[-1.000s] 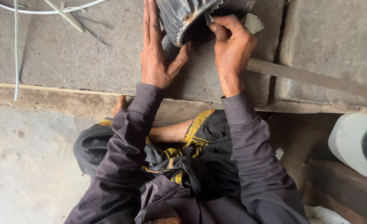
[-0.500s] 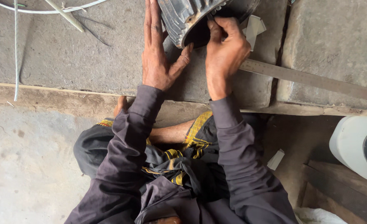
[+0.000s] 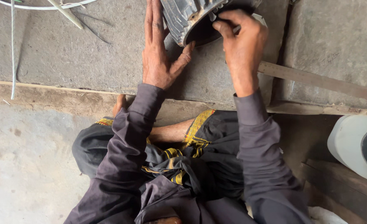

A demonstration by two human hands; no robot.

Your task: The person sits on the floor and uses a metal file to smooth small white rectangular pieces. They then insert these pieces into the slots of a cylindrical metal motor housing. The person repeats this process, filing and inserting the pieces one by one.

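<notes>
Rough grey concrete slab (image 3: 79, 54) fills the upper part of the view, with a lower, paler floor (image 3: 25, 166) below its edge. Far out past the left fingertips, a white cord (image 3: 12, 49) hangs down the slab, and thin white sticks (image 3: 67, 14) lie near the top edge.

The left hand (image 3: 160, 54) lies flat on the slab, fingers straight and close together, pointing away from the body; the thumb is spread out to the side and its tip touches the rim of a ribbed grey metal housing (image 3: 187, 18). That housing sits just beside the left fingers, between the two hands, at the top edge of the view, its dark open mouth turned towards the right hand.

The right hand (image 3: 241, 43) is bent at the mouth of the housing, fingers curled together and pinched on something small at the rim; what it is cannot be told.

Beyond the right wrist a flat metal strip (image 3: 316, 79) runs across the slab. Well apart, lower down, stands a white bucket (image 3: 349, 145).
</notes>
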